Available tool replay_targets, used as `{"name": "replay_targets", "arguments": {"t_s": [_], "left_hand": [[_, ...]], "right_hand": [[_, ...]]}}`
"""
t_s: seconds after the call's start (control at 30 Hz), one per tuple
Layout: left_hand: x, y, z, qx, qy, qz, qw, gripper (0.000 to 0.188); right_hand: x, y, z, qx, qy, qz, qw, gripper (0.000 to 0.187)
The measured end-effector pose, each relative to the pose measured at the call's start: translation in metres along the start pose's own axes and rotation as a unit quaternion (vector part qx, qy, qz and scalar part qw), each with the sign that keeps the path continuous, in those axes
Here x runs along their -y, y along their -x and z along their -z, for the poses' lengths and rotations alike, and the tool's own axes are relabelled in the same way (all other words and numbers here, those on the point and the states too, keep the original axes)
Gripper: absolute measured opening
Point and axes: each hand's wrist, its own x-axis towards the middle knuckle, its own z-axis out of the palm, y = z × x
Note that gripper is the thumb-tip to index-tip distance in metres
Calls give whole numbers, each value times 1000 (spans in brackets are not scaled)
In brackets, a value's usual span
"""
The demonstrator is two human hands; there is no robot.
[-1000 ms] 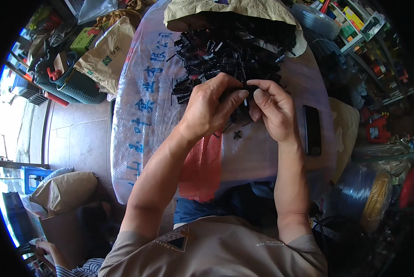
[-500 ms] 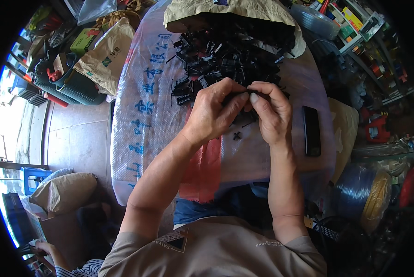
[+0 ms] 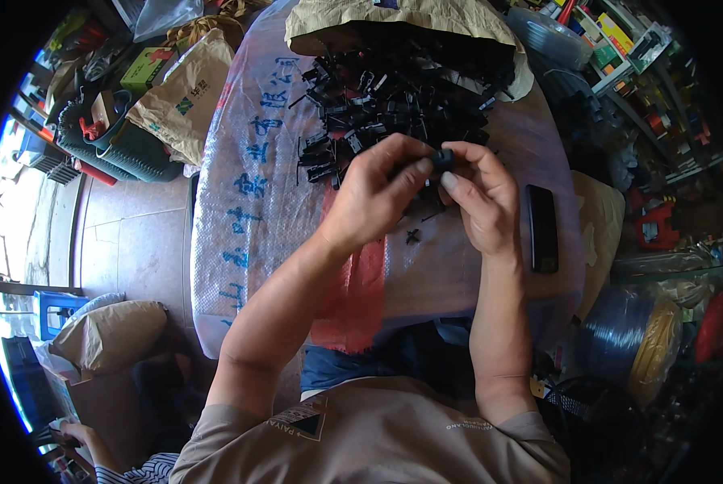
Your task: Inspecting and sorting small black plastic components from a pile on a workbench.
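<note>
Between my two hands is a small black plastic piece (image 3: 441, 160), partly hidden by the fingers. My left hand (image 3: 380, 189) pinches it from the left with thumb and forefinger. From the other side, the thumb and forefinger of my right hand (image 3: 486, 198) close at its edge. Just beyond my hands lies a pile of black plastic parts (image 3: 394, 97), some with thin stems, spilling from a brown paper sack (image 3: 426, 18). One tiny dark cross-shaped bit (image 3: 413, 236) rests on the table cover below my hands.
A translucent woven sheet (image 3: 224, 242) with a red stripe covers the table. Right of my forearm lies a black phone (image 3: 543, 229). Baskets and paper bags (image 3: 185, 101) stand left; wrapped coils (image 3: 632, 339) sit right. Another person's arm (image 3: 91, 442) shows lower left.
My right hand has shifted slightly right and its fingers have spread a little, so the black piece now shows between my fingertips. The pile looks unchanged.
</note>
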Motion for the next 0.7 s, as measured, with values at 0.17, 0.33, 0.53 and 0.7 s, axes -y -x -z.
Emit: {"name": "replay_targets", "arguments": {"t_s": [0.17,0.33,0.53,0.7], "left_hand": [[-17,-3,7,70,215,181,957,18],[-12,0,2,111,-59,55,991,29],[-11,0,2,182,-259,-35,948,32],[-8,-3,8,114,11,83,990,41]], "right_hand": [[6,7,12,48,95,-4,994,14],[10,24,18,52,154,-19,987,11],[13,39,18,63,188,-47,979,8],[19,19,5,45,162,-35,985,10]]}}
